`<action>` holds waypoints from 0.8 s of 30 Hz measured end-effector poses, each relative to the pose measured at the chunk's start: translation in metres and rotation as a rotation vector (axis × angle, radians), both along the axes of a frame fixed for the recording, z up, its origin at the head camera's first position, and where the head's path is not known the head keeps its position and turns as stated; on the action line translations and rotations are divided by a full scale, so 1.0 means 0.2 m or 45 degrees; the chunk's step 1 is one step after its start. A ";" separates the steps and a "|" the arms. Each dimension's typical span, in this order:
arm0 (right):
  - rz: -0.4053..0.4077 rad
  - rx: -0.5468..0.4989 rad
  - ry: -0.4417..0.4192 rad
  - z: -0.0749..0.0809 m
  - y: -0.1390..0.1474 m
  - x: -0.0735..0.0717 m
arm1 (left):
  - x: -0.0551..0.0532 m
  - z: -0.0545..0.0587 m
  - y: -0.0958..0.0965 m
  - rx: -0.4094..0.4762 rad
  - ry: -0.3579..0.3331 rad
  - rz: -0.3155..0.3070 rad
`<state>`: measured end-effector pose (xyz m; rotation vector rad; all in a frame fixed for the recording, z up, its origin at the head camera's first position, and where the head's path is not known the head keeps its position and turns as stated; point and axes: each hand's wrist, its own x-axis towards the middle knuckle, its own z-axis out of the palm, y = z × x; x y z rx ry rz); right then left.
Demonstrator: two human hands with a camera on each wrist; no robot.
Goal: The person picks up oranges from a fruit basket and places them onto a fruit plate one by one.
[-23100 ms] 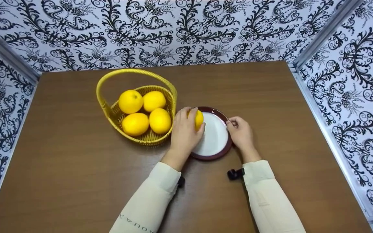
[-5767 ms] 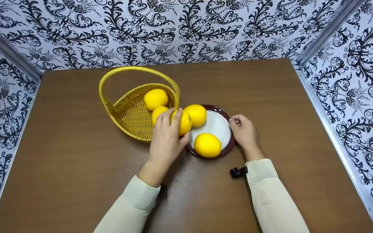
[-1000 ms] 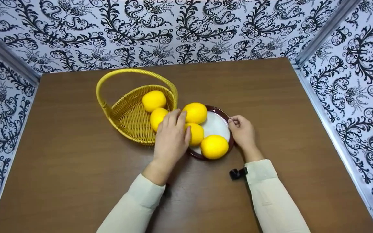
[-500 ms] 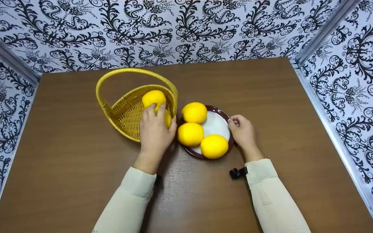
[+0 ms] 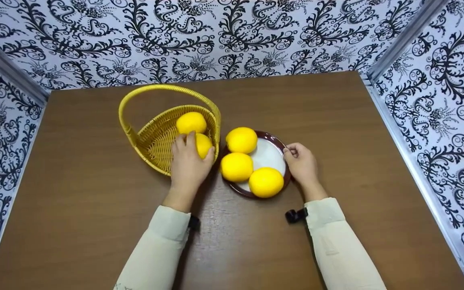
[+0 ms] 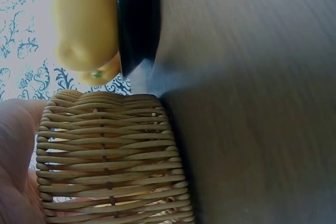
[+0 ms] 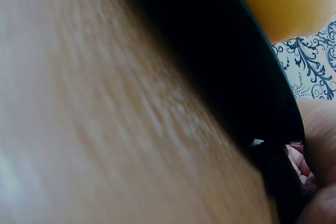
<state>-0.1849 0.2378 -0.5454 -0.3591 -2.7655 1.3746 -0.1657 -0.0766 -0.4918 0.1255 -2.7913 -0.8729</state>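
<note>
Inside the yellow wicker basket (image 5: 157, 151), my left hand (image 5: 189, 163) grips the nearer lemon (image 5: 203, 145), fingers over its left side and thumb at its right. The basket's woven wall (image 6: 107, 156) hides most of that grip in the left wrist view. Another lemon (image 5: 191, 123) lies just behind it. To the right of the basket sits a white plate (image 5: 270, 155) with a dark red-brown rim, bearing three lemons along its left and front. My right hand (image 5: 302, 165) pinches the plate's right rim between thumb and fingers.
The basket's tall arched handle (image 5: 167, 87) rises over its opening. Brown wooden table (image 5: 336, 121) surrounds basket and plate. Walls with black scroll patterns (image 5: 240, 40) stand behind and at both sides.
My left hand has let go of a lemon on the plate and moved left into the basket, onto another lemon. My right hand stays at the plate's rim.
</note>
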 end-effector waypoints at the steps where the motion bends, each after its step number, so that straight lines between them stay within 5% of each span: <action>1: 0.001 -0.002 0.002 0.00 0.00 0.00 | 0.00 0.00 0.00 0.006 -0.013 0.000; 24: -0.014 -0.008 0.045 -0.01 0.00 0.00 | -0.03 -0.01 -0.02 0.157 -0.134 -0.024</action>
